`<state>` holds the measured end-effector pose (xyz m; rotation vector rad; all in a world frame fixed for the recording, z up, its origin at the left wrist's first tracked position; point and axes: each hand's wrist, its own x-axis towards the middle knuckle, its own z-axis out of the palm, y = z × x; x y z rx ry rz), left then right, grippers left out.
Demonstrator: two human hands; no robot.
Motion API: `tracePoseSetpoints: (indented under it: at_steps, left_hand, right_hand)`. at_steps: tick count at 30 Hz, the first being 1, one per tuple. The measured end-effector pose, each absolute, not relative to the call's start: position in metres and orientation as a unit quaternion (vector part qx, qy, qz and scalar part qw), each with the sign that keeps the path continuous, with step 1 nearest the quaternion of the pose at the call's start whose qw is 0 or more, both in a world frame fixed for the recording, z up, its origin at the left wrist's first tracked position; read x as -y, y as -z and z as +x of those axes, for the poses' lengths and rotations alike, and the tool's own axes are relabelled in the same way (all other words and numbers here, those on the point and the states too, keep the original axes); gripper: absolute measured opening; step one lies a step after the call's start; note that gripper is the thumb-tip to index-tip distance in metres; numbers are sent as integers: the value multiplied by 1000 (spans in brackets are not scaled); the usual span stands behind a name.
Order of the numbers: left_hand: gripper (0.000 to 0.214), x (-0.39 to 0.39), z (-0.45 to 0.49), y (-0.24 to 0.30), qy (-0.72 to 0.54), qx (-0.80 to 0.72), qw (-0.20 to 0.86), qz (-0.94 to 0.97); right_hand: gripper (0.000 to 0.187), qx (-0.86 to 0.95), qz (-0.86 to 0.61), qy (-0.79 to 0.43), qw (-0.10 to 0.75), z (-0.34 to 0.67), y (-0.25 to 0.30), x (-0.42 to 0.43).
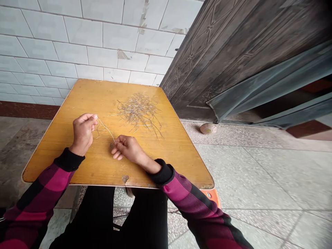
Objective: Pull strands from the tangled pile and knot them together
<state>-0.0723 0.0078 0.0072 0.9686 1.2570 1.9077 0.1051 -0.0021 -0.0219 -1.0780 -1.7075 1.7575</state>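
Observation:
A thin, pale piece of wire (107, 128) runs in a slight curve between my two hands. My left hand (84, 130) pinches its upper end between thumb and forefinger. Its lower end is in the closed fingers of my right hand (127, 148), just above the table. Behind my hands lies a loose tangle of thin, bent wires (138, 110), some shiny and some dark. A few curled strands show on the tabletop beside my left hand.
The yellow wooden table (90, 93) has a chipped front edge and stands by a white tiled wall (85, 38). To the right are a dark carved door (197, 65), a hanging grey-green cloth (259, 83) and a roundish object (208, 128) on the floor. An orange stool (214, 197) shows below the table.

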Motion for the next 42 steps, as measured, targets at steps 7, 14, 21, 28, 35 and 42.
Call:
tracePoseSetpoints:
  at_steps: [7, 14, 21, 28, 35, 42]
  left_hand:
    - [19, -9, -83, -1, -704, -489, 275, 435]
    - [22, 4, -50, 20, -581, -505, 298, 565]
    - [23, 6, -40, 24, -570, -505, 313, 568]
    - [21, 2, -41, 19, -646, -483, 381, 452]
    - [16, -5, -54, 4, -698, -468, 416, 346]
    - [13, -13, -73, -5, -742, -464, 375, 307]
  right_hand:
    - [17, 770, -483, -321, 267, 141, 7, -35]
    - [20, 850, -335, -162, 373, 128, 5, -23]
    - [20, 802, -360, -345, 329, 115, 13, -9]
    - [18, 695, -375, -528, 312, 105, 20, -3]
    - [15, 653, -368, -604, 271, 101, 29, -1]
    - [8, 616, -370, -665, 203, 106, 27, -5]
